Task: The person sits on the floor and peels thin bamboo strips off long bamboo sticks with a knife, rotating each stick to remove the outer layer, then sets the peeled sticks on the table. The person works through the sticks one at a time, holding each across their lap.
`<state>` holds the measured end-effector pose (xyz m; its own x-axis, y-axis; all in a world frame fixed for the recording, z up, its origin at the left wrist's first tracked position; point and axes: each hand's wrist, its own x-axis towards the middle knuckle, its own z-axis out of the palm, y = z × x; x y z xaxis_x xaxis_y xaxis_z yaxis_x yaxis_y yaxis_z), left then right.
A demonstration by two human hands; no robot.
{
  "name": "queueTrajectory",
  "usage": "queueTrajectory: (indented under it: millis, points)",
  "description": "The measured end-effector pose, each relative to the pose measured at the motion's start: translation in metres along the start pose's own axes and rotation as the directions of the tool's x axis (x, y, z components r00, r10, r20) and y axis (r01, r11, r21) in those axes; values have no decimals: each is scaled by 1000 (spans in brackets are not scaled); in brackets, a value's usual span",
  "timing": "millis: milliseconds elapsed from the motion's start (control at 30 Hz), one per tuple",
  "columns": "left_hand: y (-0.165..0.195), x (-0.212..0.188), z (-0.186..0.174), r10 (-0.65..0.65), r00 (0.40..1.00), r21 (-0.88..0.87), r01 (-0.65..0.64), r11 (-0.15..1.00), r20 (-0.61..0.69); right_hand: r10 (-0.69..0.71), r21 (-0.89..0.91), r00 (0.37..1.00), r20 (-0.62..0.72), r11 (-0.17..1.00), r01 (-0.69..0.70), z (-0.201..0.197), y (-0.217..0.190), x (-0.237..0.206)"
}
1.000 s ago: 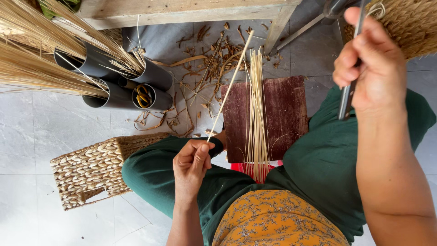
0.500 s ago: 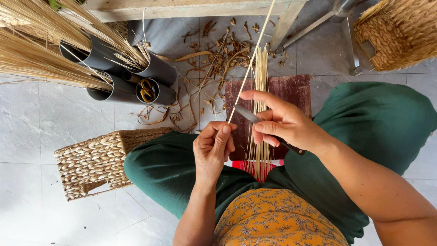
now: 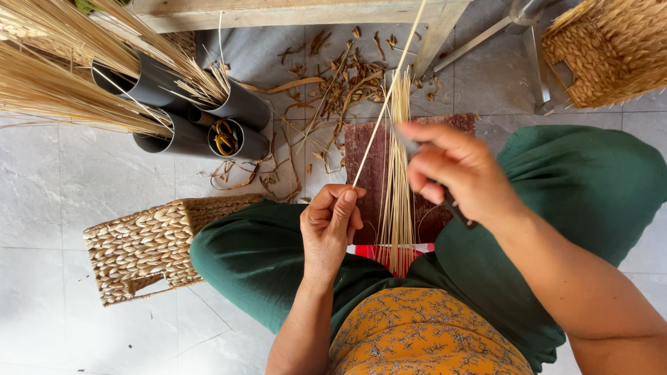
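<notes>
Over our green-trousered lap, our left hand [image 3: 332,226] pinches a thin pale reed stalk [image 3: 385,104]; our right hand [image 3: 458,173], back from two o'clock, grips a dark-handled knife [image 3: 455,208] against it.

My left hand [image 3: 332,226] pinches the lower end of a long pale reed stick [image 3: 387,97], thumb and fingers closed on it, and the stick slants up and away toward the wooden bench [image 3: 292,10]. My right hand [image 3: 455,173] is blurred, wrapped around a dark-handled knife [image 3: 455,207], just right of the stick. Between my knees, in green trousers [image 3: 597,187], a bundle of thin reeds [image 3: 397,180] lies on a dark red mat [image 3: 365,149]. Grey tubes [image 3: 240,104] full of straw stand to the left, a woven basket [image 3: 146,243] beside my left knee.
</notes>
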<state>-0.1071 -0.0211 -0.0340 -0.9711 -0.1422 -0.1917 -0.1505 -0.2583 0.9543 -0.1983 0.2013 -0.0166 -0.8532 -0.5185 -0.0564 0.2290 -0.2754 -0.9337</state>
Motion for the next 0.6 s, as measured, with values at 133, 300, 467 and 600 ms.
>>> queueTrajectory:
  millis: [133, 300, 467, 600]
  points:
    - [0, -1, -2, -11, 1000, -10, 11, 1000, 6, -144, 162, 987, -65, 975, 153, -12, -20, 2]
    - [-1, -1, 3, -2, 1000, -29, 2, 1000, 5, 85, -36, 993, 83, 996, -83, 13, -15, -4]
    - [0, -1, 5, -1, 1000, -15, 1, 1000, 0, 232, -15, 963, 135, 973, -232, 29, -4, -2]
    - [-1, 0, 8, -11, 1000, -17, 12, 1000, 8, 196, -19, 977, 86, 981, -195, 25, 0, -1]
